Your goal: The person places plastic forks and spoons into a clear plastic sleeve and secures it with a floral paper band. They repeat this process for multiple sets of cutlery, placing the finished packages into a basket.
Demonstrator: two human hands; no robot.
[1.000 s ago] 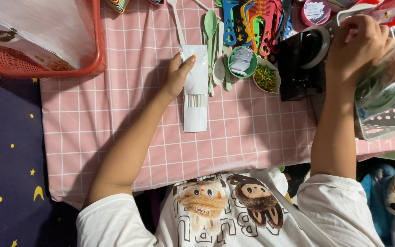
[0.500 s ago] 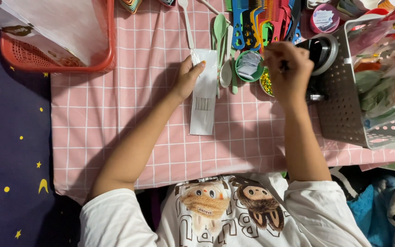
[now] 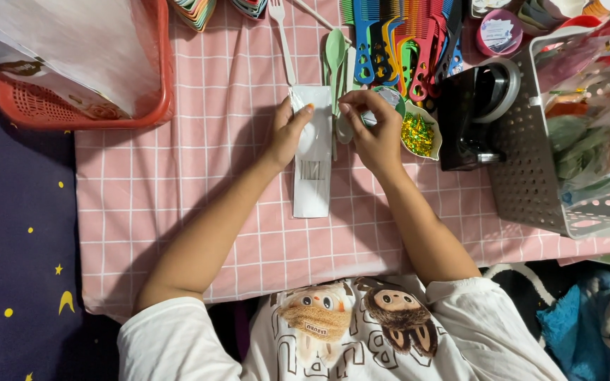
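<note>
A long white paper packet (image 3: 312, 185) lies upright on the pink checked tablecloth (image 3: 199, 204). My left hand (image 3: 287, 135) presses on its upper left part, thumb near the top edge. My right hand (image 3: 374, 132) is just right of the packet. Its thumb and forefinger are pinched together by the packet's top right corner, and whatever sits between them is too small to make out. The two hands almost meet over the packet's top.
A black tape dispenser (image 3: 469, 116) and a grey perforated basket (image 3: 527, 166) of packets stand to the right. A small bowl of gold-green bits (image 3: 418, 135), coloured combs (image 3: 404, 42), green spoons (image 3: 335, 53) and a white fork (image 3: 282, 35) lie behind. A red basket (image 3: 37, 106) is far left.
My right hand has come back from the grey basket, past the black dispenser, to the packet's top. My left hand stays on the packet.
</note>
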